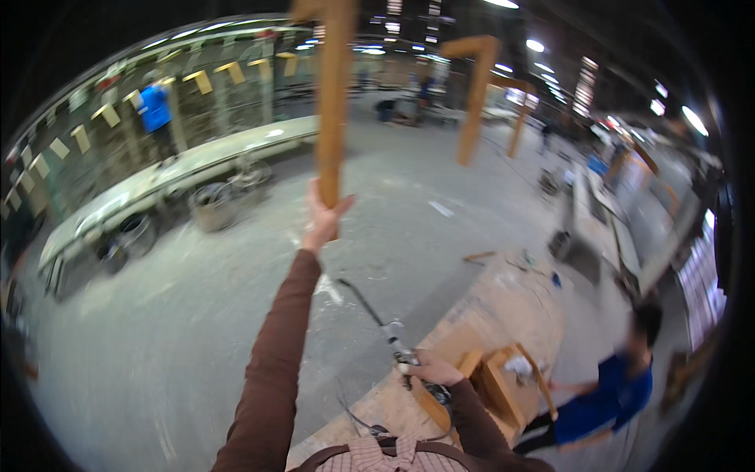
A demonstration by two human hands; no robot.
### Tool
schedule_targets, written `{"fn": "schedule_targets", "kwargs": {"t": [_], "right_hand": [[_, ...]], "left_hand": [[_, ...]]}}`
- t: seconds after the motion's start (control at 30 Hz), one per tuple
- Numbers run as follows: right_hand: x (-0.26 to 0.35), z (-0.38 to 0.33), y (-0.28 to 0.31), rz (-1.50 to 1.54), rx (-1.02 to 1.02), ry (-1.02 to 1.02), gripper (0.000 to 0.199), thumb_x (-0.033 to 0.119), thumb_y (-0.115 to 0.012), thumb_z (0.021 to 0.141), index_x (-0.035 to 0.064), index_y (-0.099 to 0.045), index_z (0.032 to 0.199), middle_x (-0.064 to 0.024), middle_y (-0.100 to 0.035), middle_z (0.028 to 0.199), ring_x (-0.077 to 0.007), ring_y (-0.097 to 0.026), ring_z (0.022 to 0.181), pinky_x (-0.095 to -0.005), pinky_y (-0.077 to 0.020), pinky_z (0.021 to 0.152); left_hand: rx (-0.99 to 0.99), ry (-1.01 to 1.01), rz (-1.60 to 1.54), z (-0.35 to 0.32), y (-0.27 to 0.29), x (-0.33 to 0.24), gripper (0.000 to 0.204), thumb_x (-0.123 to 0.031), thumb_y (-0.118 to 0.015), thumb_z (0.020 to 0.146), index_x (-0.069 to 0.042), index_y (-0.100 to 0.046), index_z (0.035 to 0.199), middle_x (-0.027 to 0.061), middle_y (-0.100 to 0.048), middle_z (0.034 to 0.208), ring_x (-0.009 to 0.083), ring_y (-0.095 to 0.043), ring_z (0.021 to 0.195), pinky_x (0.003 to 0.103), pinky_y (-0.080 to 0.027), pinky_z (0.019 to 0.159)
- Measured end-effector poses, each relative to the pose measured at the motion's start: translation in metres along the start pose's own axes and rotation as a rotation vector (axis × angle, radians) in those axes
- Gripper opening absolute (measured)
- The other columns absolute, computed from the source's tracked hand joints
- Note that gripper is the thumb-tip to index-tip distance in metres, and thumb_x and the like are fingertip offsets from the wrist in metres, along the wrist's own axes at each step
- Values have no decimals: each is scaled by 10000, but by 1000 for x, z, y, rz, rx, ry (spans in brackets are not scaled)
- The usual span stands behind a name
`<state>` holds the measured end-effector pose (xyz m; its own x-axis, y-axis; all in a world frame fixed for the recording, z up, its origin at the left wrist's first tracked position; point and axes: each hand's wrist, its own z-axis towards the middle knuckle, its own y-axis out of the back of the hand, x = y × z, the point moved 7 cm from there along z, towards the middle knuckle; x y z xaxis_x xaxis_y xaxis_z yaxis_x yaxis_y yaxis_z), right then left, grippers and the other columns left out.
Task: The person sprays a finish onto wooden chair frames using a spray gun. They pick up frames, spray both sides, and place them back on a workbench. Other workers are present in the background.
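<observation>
My left arm stretches forward, and my left hand (321, 219) is closed round the lower end of an upright orange-brown wooden bar (332, 110). The bar joins a crosspiece at the top edge of the picture. Lower and nearer to me, my right hand (434, 368) grips a metal hand tool (395, 343) with a long thin dark end pointing up and left. The tool's exact kind is blurred. Beneath this hand lie a bench (503, 303) and a wooden frame (499, 381) at its right.
A co-worker in blue (621, 393) stands close on the right by the bench. More wooden frames (474, 98) hang ahead. A long pale conveyor table (189, 169) runs along the left, with buckets (212, 207) under it and another person in blue (155, 108) behind.
</observation>
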<state>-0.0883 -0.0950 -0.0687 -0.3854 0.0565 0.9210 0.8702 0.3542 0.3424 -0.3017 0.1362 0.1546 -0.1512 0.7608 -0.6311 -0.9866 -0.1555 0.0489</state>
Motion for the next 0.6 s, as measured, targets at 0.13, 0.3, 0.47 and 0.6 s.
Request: {"fn": "schedule_targets", "kwargs": {"t": [0.13, 0.3, 0.47, 0.6], "right_hand": [[-4, 7, -23, 319, 202, 10, 300, 279, -610, 884, 7, -523, 977, -33, -601, 723, -116, -575, 642, -296, -462, 594], [-3, -2, -25, 155, 138, -15, 254, 279, -598, 898, 32, -544, 917, 3, -562, 700, -89, -528, 648, -257, -420, 583], [3, -15, -33, 292, 156, -34, 234, 277, -579, 894, 47, -535, 882, -6, -566, 697, -102, -522, 622, -272, -420, 570], [3, -18, -36, 345, 124, -19, 223, 234, -576, 885, 28, -513, 826, -15, -539, 639, -109, -511, 539, -274, -412, 500]], "left_hand": [[55, 146, -205, -1, 0, 13, 511, -75, -726, 696, -19, -478, 1139, 31, -503, 909, 123, -500, 818, 266, -438, 720], [149, 226, -545, -15, -2, -2, 497, -3, -653, 690, -1, -450, 1144, 38, -493, 888, 106, -494, 785, 231, -432, 702], [231, 244, -692, -37, -10, -24, 560, -33, -654, 681, 11, -413, 1185, 73, -489, 949, 126, -488, 804, 261, -418, 756], [327, 190, -694, -35, -16, -29, 530, -20, -645, 711, -7, -410, 1186, 58, -478, 947, 135, -469, 835, 303, -399, 778]]}}
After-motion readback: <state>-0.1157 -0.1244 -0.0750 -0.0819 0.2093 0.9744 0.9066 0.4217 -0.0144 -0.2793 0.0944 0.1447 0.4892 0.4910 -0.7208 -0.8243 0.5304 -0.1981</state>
